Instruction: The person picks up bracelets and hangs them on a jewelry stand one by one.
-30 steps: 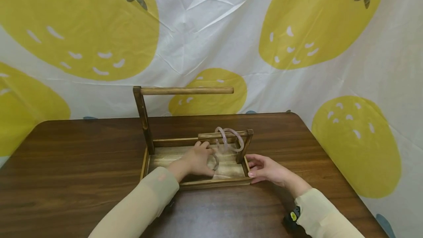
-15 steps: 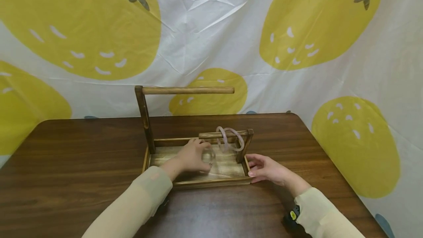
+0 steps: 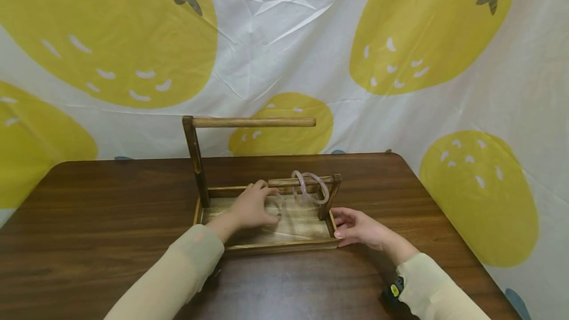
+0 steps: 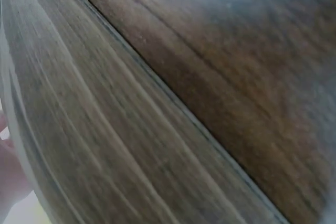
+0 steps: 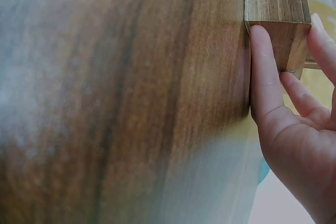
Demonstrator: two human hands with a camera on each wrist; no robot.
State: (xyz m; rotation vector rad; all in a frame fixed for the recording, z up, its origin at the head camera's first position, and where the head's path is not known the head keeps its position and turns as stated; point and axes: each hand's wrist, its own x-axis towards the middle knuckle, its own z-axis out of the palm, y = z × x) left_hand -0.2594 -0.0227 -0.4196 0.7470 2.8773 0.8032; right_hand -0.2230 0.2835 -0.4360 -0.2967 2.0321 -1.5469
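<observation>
A wooden tray stand (image 3: 284, 248) has a tall post with an upper bar (image 3: 253, 122) at its left end and a short post with a lower bar (image 3: 280, 182) at its right. Two pale pink bangles (image 3: 326, 195) hang on the lower bar. Inside the tray, my left hand (image 3: 249, 207) pinches a clear bangle (image 3: 281, 205) between thumb and fingers, low over the floor. My right hand (image 3: 362, 229) touches the tray's right end from outside. In the right wrist view its nearly straight fingers (image 5: 265, 77) lie against the end face.
The stand sits on a brown wooden table (image 3: 111, 211). Behind it hangs a white cloth (image 3: 284, 28) printed with large yellow fruit. The upper bar reaches over the tray above my left hand. A dark wrist device (image 3: 393, 290) is on the right forearm.
My left hand has slid left inside the tray with the clear bangle, away from the pink bangles. The right hand stays at the tray's end.
</observation>
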